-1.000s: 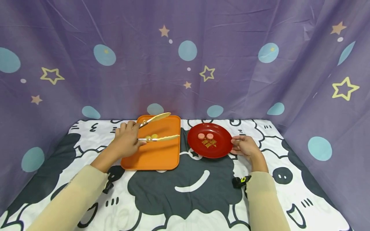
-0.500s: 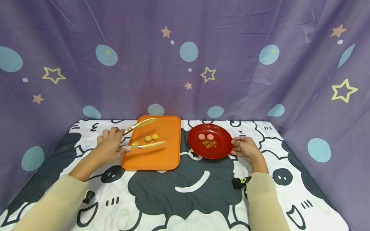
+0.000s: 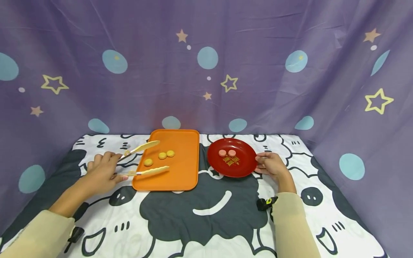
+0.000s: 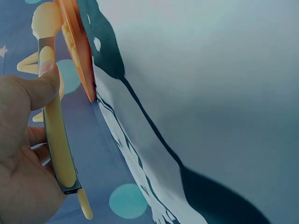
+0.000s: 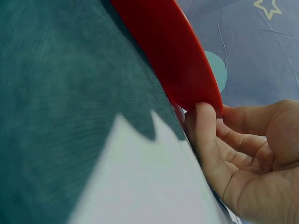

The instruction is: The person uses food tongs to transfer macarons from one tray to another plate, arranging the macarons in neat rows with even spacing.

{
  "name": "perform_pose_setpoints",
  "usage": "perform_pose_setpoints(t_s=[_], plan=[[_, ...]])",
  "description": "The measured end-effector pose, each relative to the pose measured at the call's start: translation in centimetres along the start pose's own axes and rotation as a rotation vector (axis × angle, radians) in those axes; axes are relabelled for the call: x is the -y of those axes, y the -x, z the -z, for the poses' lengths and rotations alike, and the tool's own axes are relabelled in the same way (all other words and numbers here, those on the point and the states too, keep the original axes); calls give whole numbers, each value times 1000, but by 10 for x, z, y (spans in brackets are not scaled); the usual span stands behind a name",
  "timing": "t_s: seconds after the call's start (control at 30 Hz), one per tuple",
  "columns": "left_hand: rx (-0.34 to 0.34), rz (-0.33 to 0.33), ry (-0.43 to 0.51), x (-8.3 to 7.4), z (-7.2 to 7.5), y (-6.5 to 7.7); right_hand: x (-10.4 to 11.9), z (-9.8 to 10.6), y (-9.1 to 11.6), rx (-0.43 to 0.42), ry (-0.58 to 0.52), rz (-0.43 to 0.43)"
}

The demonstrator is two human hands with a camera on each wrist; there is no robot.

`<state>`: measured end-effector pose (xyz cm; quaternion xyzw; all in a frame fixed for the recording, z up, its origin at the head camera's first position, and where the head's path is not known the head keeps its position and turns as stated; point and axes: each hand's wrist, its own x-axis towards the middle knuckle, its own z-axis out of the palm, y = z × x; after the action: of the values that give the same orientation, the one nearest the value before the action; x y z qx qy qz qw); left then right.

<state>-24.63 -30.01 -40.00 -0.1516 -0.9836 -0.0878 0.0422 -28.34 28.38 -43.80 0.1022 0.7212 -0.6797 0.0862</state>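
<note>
My left hand (image 3: 100, 175) holds a pair of tongs (image 3: 153, 171) with pale yellow tips, left of the orange tray (image 3: 180, 175). The tong arms are spread apart, and their tips reach over the tray with nothing between them. Three small yellow discs (image 3: 148, 162) lie on the tray. In the left wrist view, the thumb presses along one arm of the tongs (image 4: 60, 149). Over on the right, my right hand (image 3: 272, 166) pinches the rim of a red plate (image 3: 248, 161). Two pink discs (image 3: 231, 153) lie on that plate. The right wrist view shows thumb and fingers at the plate's edge (image 5: 177, 60).
A white and dark grey cartoon-print cloth (image 3: 200, 229) covers the table. Behind it hangs a purple curtain (image 3: 167, 79) with stars and blue dots. The tray and the plate stand side by side near the back edge, a narrow gap between them.
My left hand has drawn the tongs leftward and slightly toward me, off the middle of the tray. All three yellow discs show plainly now. The right hand stays on the plate's rim.
</note>
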Motion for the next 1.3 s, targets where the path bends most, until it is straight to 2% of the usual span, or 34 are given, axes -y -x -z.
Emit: perform_pose_setpoints(t_s=[0.2, 0.43, 0.57, 0.87, 1.3], plan=[[-16, -22, -17, 10, 0, 13, 0, -3, -1, -3, -5, 3], [-3, -14, -43, 19, 1, 20, -1, -2, -3, 2, -17, 5], [-7, -13, -43, 18, 1, 21, -2, -1, -4, -1, -12, 5], [-48, -26, -59, 9, -1, 12, -3, -1, -5, -5, -18, -1], [-56, -14, -115, -4, -4, -4, -2, -1, -4, -5, -6, 4]])
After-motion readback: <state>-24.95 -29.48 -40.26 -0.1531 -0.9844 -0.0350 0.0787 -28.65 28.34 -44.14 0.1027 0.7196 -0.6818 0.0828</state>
